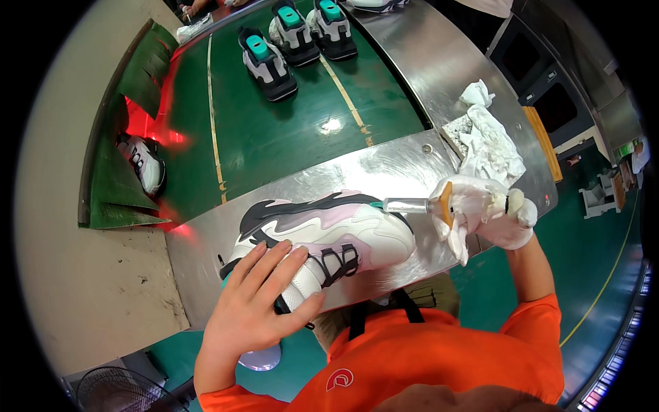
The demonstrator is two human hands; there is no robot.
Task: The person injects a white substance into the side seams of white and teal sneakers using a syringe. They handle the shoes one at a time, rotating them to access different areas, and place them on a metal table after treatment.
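Note:
A white and pale-pink sneaker [329, 233] with black trim and black laces lies tilted on the metal ledge in front of me. Its toe points right, and its sole edge faces away. My bare left hand [255, 302] grips the sneaker at the heel end, fingers spread over the far side and thumb on the near side. In a white glove, my right hand [480, 206] is closed around a syringe [406, 205] with a clear barrel and a yellowish flange. The syringe's green tip meets the sole edge near the toe; whether anything flows out is too small to see.
Beyond the ledge [405, 161] runs a green conveyor belt [274, 137] carrying several sneakers with teal inserts [268, 65]. Another sneaker [144, 165] sits at a red-lit opening with green flaps [147, 69], left. Crumpled white cloths [491, 144] lie on the right. A fan [110, 391] stands lower left.

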